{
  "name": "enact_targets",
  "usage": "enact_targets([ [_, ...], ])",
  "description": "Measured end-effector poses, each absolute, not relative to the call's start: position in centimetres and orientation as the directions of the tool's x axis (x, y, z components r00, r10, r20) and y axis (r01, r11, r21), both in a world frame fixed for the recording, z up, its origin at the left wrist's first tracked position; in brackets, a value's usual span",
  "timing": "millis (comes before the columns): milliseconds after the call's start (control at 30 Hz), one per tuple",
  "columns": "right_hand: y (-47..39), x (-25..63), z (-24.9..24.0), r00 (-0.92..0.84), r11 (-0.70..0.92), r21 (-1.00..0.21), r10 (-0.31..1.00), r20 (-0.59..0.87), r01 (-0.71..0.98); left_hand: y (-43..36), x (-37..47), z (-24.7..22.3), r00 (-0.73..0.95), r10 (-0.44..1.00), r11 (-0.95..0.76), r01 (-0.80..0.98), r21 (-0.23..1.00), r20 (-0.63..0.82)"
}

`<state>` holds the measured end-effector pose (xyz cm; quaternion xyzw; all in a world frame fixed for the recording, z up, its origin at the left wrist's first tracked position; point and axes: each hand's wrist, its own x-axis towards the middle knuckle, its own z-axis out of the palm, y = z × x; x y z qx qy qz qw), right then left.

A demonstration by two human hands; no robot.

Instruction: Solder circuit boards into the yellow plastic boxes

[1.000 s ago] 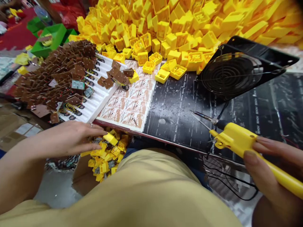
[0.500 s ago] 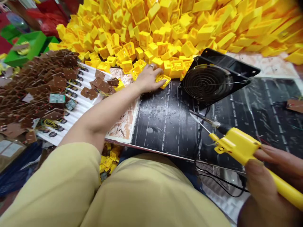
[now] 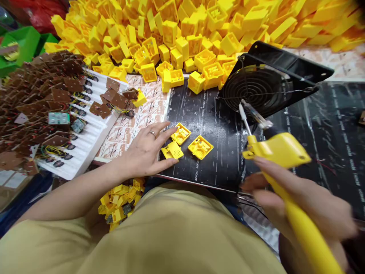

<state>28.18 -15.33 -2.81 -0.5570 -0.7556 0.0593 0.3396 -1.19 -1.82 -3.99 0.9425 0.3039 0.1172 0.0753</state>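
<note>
My left hand (image 3: 146, 148) lies on the black mat with fingers and thumb spread. Its fingertips reach a small yellow plastic case half (image 3: 181, 134) that lies hollow side up. Between thumb and fingers is another yellow case half (image 3: 172, 150), dotted with small holes; I cannot tell whether the hand touches it. A third yellow case half (image 3: 200, 147) rests just to their right, hollow side up. At the right, my right hand (image 3: 302, 198) is closed around the handle of a yellow soldering gun (image 3: 281, 150). Its metal tip and white nozzle point toward the fan.
A black fan with a wire grille (image 3: 256, 91) stands tilted on the black mat (image 3: 216, 171). Behind is a large heap of yellow cases (image 3: 176, 34). Brown circuit boards (image 3: 51, 91) with wires pile on a white ridged tray (image 3: 94, 129) at left. More yellow pieces (image 3: 119, 199) lie below the table edge.
My left hand has come back from the yellow heap toward the table's front edge, where three case halves now lie. The soldering gun has shifted slightly left and its tip upward.
</note>
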Motion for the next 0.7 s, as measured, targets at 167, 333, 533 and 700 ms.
enact_targets([
  [167,-11.0,24.1,-4.6,-0.259,0.456,-0.285,0.809,0.528,0.843,-4.1,-1.4,-4.6,0.753,0.616,-0.783,0.554,0.282,0.231],
  [333,-9.2,22.8,-6.4,-0.324,0.471,-0.178,0.791,0.52,0.864,-2.2,-2.5,-2.1,0.642,0.766,-0.492,0.63,0.6,-0.046],
  [533,-10.5,25.4,-5.5,-0.451,0.599,-0.311,0.78,0.433,0.738,-0.2,-4.0,-1.5,0.392,0.92,-0.392,0.92,0.008,-0.007],
  [700,-11.2,24.6,-6.0,-0.277,0.43,-0.224,0.822,0.497,0.874,0.2,-1.9,-1.8,0.706,0.704,-0.71,0.694,0.121,0.081],
])
